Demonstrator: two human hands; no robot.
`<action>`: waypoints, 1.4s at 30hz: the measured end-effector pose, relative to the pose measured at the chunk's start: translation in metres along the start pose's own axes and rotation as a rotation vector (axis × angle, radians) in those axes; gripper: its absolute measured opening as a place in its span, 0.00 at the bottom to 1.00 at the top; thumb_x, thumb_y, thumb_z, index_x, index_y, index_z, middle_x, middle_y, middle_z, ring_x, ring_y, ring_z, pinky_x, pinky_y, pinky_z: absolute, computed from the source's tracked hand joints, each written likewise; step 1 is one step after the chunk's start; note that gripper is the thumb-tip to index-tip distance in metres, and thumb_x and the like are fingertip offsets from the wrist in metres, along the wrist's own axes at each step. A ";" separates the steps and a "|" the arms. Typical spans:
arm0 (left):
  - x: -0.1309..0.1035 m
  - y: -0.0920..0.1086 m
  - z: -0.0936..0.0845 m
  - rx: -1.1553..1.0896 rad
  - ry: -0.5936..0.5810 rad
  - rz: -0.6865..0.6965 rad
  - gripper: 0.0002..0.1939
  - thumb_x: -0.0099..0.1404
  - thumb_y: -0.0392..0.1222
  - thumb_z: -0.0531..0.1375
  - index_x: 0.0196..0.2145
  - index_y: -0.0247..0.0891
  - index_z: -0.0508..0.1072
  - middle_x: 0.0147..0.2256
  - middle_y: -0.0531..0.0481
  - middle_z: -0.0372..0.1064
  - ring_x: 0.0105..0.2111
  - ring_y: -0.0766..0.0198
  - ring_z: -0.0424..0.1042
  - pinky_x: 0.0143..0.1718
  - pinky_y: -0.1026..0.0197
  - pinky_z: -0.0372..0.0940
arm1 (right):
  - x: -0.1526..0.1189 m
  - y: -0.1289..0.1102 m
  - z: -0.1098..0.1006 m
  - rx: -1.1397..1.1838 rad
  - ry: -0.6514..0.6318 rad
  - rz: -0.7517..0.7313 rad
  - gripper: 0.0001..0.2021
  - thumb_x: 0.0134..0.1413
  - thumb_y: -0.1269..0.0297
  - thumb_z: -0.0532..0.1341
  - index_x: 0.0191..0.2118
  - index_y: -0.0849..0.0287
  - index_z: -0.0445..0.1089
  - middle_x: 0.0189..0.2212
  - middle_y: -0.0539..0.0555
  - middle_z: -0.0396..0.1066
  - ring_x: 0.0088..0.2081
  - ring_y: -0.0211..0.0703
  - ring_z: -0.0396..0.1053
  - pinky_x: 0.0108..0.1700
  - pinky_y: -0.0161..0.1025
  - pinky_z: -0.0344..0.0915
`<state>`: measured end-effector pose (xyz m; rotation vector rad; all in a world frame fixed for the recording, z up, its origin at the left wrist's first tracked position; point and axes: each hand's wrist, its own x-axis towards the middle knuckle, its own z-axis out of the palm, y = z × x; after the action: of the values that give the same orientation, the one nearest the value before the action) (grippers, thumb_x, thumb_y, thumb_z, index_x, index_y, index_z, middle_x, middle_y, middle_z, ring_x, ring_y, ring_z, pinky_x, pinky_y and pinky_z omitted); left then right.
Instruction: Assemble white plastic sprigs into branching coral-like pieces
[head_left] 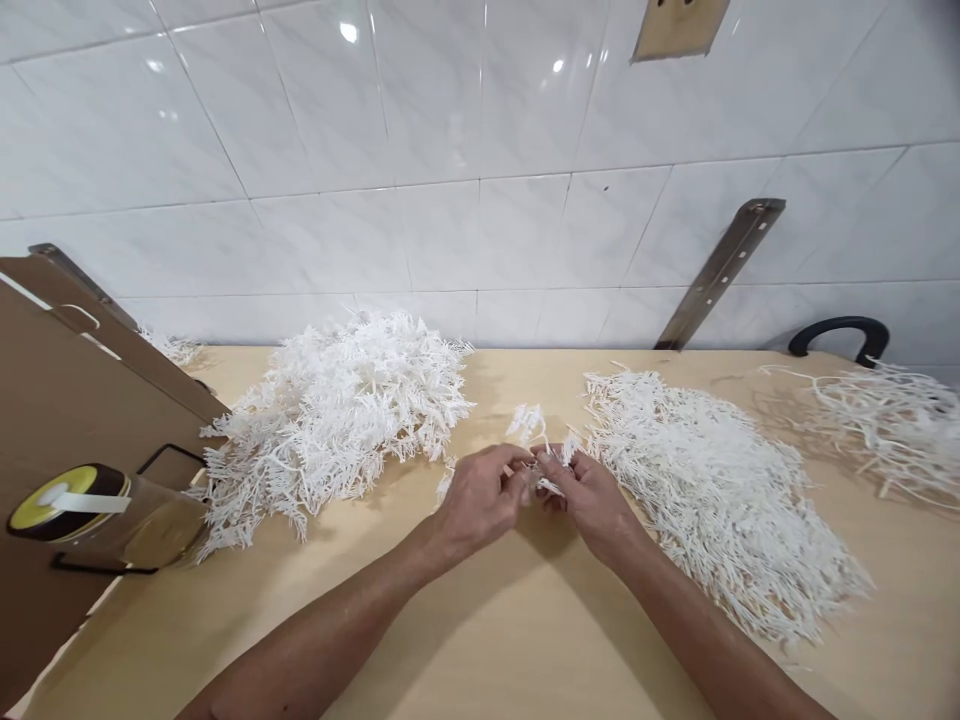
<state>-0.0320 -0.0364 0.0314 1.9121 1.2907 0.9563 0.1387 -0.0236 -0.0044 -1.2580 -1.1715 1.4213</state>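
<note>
My left hand (484, 492) and my right hand (589, 497) meet above the middle of the table, fingertips pinched together around a white branching plastic sprig (546, 440). Feathery tips stick out past the fingers, and part of the sprig is hidden by them. To the left rises a big heap of fluffy white sprigs (360, 390). A flatter pile of thin white pieces (720, 490) lies close beside my right hand. A small loose white sprig (445, 482) shows partly behind my left hand.
Pale wooden table (465, 640) against a tiled wall (442, 240). At left stand a cardboard box (90, 390) and a clear jar (150, 530) with a yellow-topped lid. Bare white stems (892, 420) and a black handle (840, 330) are at right. A metal bracket (720, 270) leans by the wall.
</note>
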 end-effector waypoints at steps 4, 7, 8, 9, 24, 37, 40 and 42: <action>0.010 -0.009 -0.013 0.127 0.137 0.014 0.11 0.66 0.37 0.56 0.44 0.39 0.77 0.44 0.43 0.75 0.38 0.60 0.74 0.42 0.58 0.68 | 0.002 -0.010 -0.009 0.108 -0.020 0.013 0.23 0.49 0.45 0.69 0.42 0.58 0.71 0.39 0.57 0.74 0.30 0.44 0.70 0.25 0.41 0.70; 0.011 -0.006 -0.018 0.132 0.171 0.019 0.10 0.68 0.37 0.55 0.41 0.38 0.76 0.41 0.43 0.75 0.39 0.60 0.74 0.42 0.58 0.69 | 0.001 -0.015 -0.013 0.087 -0.078 -0.016 0.25 0.50 0.48 0.69 0.48 0.59 0.70 0.43 0.59 0.74 0.36 0.46 0.71 0.28 0.40 0.71; 0.011 -0.003 -0.018 0.128 0.169 0.030 0.09 0.68 0.37 0.56 0.41 0.37 0.76 0.41 0.43 0.75 0.39 0.60 0.74 0.42 0.58 0.69 | 0.000 -0.016 -0.013 0.073 -0.096 -0.028 0.25 0.51 0.49 0.69 0.50 0.58 0.70 0.44 0.59 0.74 0.37 0.47 0.72 0.30 0.40 0.72; 0.009 0.000 -0.017 0.123 0.162 0.048 0.10 0.67 0.37 0.56 0.42 0.37 0.76 0.41 0.43 0.75 0.40 0.59 0.74 0.42 0.58 0.69 | 0.000 -0.017 -0.014 0.061 -0.115 -0.039 0.25 0.51 0.50 0.69 0.51 0.58 0.69 0.46 0.60 0.73 0.39 0.48 0.72 0.31 0.40 0.72; 0.038 -0.013 -0.014 -0.393 -0.105 -0.426 0.11 0.61 0.45 0.62 0.27 0.35 0.72 0.20 0.52 0.68 0.19 0.67 0.66 0.24 0.64 0.61 | 0.002 -0.014 -0.017 -0.162 -0.243 0.059 0.21 0.48 0.48 0.69 0.38 0.61 0.68 0.25 0.53 0.75 0.22 0.43 0.74 0.20 0.34 0.59; 0.044 -0.030 -0.015 -1.014 0.003 -0.568 0.13 0.55 0.42 0.67 0.35 0.34 0.72 0.24 0.55 0.65 0.21 0.70 0.63 0.24 0.65 0.59 | 0.002 -0.011 -0.018 0.098 -0.136 0.013 0.21 0.51 0.44 0.68 0.32 0.59 0.67 0.29 0.54 0.71 0.30 0.40 0.69 0.23 0.34 0.67; 0.043 -0.032 -0.017 -1.003 -0.046 -0.558 0.15 0.56 0.47 0.67 0.36 0.34 0.73 0.17 0.61 0.52 0.19 0.70 0.57 0.21 0.66 0.55 | 0.003 -0.011 -0.018 0.105 -0.046 -0.012 0.19 0.51 0.46 0.68 0.30 0.58 0.68 0.26 0.52 0.69 0.27 0.39 0.67 0.23 0.35 0.67; 0.043 -0.032 -0.016 -0.949 -0.091 -0.528 0.18 0.56 0.51 0.68 0.35 0.33 0.74 0.15 0.63 0.46 0.17 0.71 0.53 0.20 0.66 0.52 | 0.005 -0.009 -0.018 0.118 0.026 -0.030 0.19 0.50 0.47 0.69 0.30 0.58 0.68 0.25 0.51 0.69 0.26 0.39 0.66 0.22 0.35 0.67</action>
<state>-0.0504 0.0160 0.0229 0.8221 0.9402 0.9339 0.1568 -0.0151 0.0029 -1.1691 -1.0691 1.4262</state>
